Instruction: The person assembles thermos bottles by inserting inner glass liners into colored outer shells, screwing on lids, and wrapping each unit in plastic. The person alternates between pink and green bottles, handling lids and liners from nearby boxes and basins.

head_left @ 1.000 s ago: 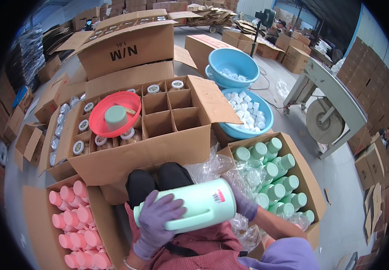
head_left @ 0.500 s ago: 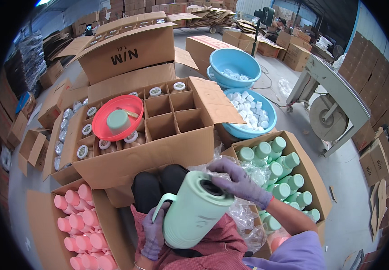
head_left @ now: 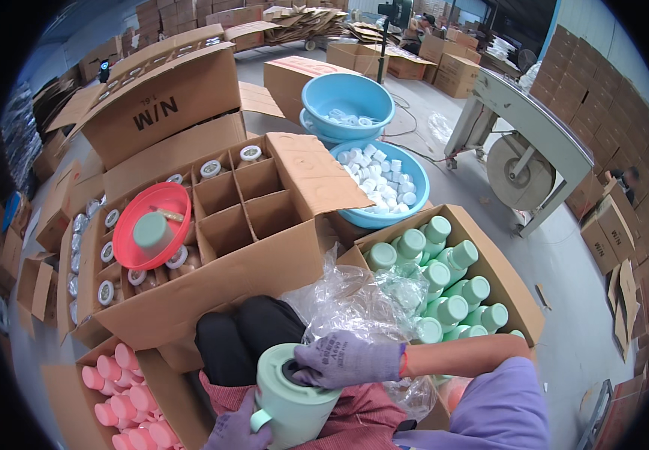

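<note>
A mint-green thermos jug (head_left: pixel 294 416) stands tilted at my lap, its round top facing up toward me. My left hand (head_left: pixel 239 429), in a purple-grey glove, is wrapped round its handle (head_left: pixel 261 420) at the lower left. My right hand (head_left: pixel 348 360), gloved alike, has its fingers bent down into the dark opening of the jug's top; the fingertips are hidden, so what they hold cannot be made out. Clear plastic bags (head_left: pixel 347 300) lie just beyond my right hand. An open carton (head_left: pixel 519 300) of mint-green jug bodies or cups sits to the right.
Left stands a carton (head_left: pixel 155 382) of pink cup-shaped pieces. Ahead, a divided carton (head_left: pixel 279 255) holds glass liners, with a red basin (head_left: pixel 125 255) containing a green cup on top. Blue basins (head_left: pixel 384 219) hold white caps. A grey machine frame (head_left: pixel 542 112) stands at right.
The jug has moved lower and turned more upright. My right hand has gone from the rim to reaching into the opening. The view has shifted rightward, and more plastic bag shows.
</note>
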`<state>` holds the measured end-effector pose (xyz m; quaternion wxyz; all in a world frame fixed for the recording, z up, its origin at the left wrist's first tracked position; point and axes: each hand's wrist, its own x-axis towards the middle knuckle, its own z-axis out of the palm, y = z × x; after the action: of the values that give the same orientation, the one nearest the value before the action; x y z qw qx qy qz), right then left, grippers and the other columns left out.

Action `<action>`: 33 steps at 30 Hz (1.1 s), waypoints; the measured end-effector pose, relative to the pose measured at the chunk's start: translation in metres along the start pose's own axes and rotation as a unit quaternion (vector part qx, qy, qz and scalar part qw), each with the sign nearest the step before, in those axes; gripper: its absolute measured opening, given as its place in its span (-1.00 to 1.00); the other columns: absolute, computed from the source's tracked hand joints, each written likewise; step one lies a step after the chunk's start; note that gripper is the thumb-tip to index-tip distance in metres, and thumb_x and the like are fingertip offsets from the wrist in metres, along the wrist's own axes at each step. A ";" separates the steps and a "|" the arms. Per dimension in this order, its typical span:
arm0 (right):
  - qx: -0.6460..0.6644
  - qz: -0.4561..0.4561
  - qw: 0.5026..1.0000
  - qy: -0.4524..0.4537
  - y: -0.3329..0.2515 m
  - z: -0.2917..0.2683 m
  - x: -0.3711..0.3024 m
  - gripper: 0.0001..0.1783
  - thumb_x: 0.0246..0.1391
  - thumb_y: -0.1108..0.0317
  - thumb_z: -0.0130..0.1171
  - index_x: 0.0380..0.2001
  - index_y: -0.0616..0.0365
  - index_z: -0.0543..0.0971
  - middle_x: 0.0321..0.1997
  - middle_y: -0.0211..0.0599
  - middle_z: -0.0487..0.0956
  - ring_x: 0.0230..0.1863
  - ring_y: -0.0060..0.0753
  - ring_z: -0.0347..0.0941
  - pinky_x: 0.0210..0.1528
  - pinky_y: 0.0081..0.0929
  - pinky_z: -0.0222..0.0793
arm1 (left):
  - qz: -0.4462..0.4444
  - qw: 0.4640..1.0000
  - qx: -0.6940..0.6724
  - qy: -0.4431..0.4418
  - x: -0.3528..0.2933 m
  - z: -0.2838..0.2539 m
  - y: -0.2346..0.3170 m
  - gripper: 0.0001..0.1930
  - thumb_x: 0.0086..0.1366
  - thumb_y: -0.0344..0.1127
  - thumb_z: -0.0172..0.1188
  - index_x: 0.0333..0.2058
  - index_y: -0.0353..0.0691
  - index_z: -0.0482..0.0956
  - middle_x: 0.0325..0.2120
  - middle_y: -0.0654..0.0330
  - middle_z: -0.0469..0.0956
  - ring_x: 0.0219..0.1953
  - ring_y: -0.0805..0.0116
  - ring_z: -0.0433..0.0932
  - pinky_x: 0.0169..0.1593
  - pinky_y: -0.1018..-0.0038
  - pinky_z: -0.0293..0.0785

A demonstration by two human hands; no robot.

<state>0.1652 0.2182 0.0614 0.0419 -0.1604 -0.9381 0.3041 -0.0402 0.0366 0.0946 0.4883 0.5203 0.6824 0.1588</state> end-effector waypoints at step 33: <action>0.115 0.027 0.937 0.329 -0.004 0.009 0.059 -0.74 0.04 0.26 0.33 -0.48 0.12 0.45 -0.43 -0.17 0.50 -0.52 -0.18 0.45 -0.44 -0.34 0.36 | 0.192 0.443 -0.865 0.136 0.034 0.052 -0.085 -0.80 0.40 -0.34 -0.12 -0.36 -0.28 0.43 -0.43 0.27 0.50 -0.27 0.25 0.59 0.16 0.11 0.52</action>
<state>0.1072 0.2290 0.0549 0.3582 -0.2705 -0.8258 0.3415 -0.0440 0.0164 -0.0088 0.5427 -0.0827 0.1313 0.8255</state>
